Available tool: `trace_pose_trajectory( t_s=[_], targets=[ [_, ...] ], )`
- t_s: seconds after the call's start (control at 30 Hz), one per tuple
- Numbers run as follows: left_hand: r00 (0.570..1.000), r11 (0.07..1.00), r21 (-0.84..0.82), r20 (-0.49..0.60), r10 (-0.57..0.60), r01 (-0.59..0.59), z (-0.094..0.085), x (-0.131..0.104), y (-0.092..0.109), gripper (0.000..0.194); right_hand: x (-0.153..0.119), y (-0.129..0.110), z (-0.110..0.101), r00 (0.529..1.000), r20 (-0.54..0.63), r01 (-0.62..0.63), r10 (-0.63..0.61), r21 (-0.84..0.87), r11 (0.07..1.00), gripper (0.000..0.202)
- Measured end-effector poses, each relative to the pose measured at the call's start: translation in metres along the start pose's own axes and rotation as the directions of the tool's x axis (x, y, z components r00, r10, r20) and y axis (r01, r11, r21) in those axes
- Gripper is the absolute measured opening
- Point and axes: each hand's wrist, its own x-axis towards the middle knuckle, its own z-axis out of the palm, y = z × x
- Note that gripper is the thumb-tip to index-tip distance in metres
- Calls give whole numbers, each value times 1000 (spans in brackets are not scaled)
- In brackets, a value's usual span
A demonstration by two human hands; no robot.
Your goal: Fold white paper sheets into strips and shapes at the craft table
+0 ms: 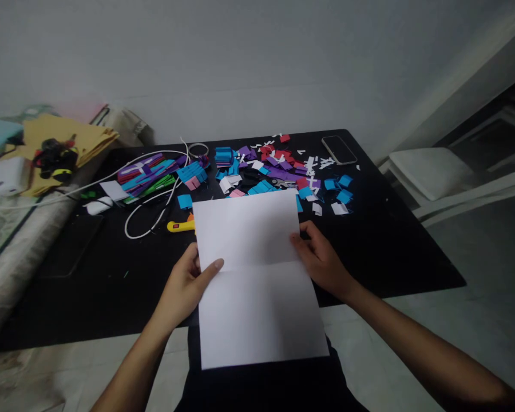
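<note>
A white sheet of paper (pixel 257 309) with a crease across its middle is held up over the near edge of the black table. My left hand (pixel 186 283) grips its left edge, thumb on the front and fingers behind. On the opposite edge, my right hand (pixel 321 257) pinches the sheet a little above the crease. Partly covered by the paper's left side is a yellow-handled tool (pixel 181 227). Beyond the sheet lie many small cut paper pieces, among them blue pieces (pixel 261 187), purple pieces (pixel 278 173) and red pieces (pixel 268 152).
A phone (pixel 339 150) rests at the table's far right corner. On the left are bundled colored paper strips (pixel 150 174), a looping white cable (pixel 139 233), a yellow envelope (pixel 60 134) and a white box-like device (pixel 7 176). A white chair (pixel 429 171) stands at the right.
</note>
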Motion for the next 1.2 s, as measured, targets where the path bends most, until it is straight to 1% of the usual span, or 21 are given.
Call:
trace_pose_trajectory(
  t_s=[0.07, 0.17, 0.23, 0.3, 0.33, 0.4, 0.47, 0.5, 0.57, 0.63, 0.67, 0.73, 0.8, 0.93, 1.0, 1.07, 1.13, 1.2],
  targets=[
    [997, 999, -2, -61, 37, -37, 2, 0, -2, 51, -1, -2, -2, 998, 27, -64, 62, 55, 996, 38],
    [988, 994, -53, -130, 84, -91, 5, -2, -3, 61, -2, -6, -4, 983, 86, -170, 159, 138, 976, 53],
    [979, 989, -76, -168, 113, -127, 7, -3, -3, 70, -4, -7, -3, 983, 58, -182, 175, 156, 971, 61],
    [966, 982, -72, -206, 157, -175, 9, -4, -3, 74, -6, -7, -1, 986, -19, -160, 165, 169, 973, 65],
    [956, 977, -57, -223, 189, -207, 9, -4, -3, 69, -6, -7, -1, 986, -56, -145, 156, 172, 974, 66],
    [930, 961, 24, -245, 274, -277, 8, -4, -3, 46, -7, -8, -1, 988, -86, -116, 130, 151, 982, 63],
    [905, 935, 147, -242, 349, -321, 4, -4, -2, 23, -7, -8, -3, 996, -48, -75, 78, 71, 995, 51],
    [902, 925, 199, -231, 364, -322, 2, -5, -1, 19, -6, -8, -6, 999, -17, -46, 47, 19, 999, 45],
    [920, 927, 244, -201, 336, -285, -2, -6, 0, 19, -5, -9, -11, 999, 41, 2, 0, -56, 998, 37],
    [942, 942, 233, -180, 285, -240, -4, -8, 1, 23, -5, -9, -15, 997, 71, 18, -14, -52, 998, 37],
    [946, 947, 225, -175, 271, -230, -5, -9, 2, 26, -5, -9, -16, 997, 73, 15, -12, -35, 999, 40],
    [942, 945, 216, -174, 286, -247, -4, -11, 3, 32, -6, -9, -18, 998, 53, 17, -16, -4, 1000, 43],
    [922, 924, 235, -177, 345, -301, -3, -13, 4, 32, -8, -10, -18, 1000, 7, 30, -30, -9, 1000, 43],
    [855, 835, 344, -144, 498, -428, -3, -17, 10, 29, -11, -16, -18, 992, -71, 98, -103, -69, 993, 34],
    [817, 784, 380, -109, 566, -492, -4, -18, 12, 28, -12, -19, -18, 985, -82, 144, -149, -69, 987, 28],
    [770, 728, 397, -77, 633, -559, -5, -19, 15, 25, -12, -22, -18, 978, -82, 187, -191, -58, 981, 23],
    [723, 681, 407, -69, 687, -608, -6, -20, 18, 23, -12, -24, -18, 966, -90, 237, -243, -70, 969, 18],
    [685, 646, 421, -75, 725, -637, -8, -23, 22, 22, -14, -26, -19, 945, -105, 299, -310, -113, 948, 11]
  ],
)
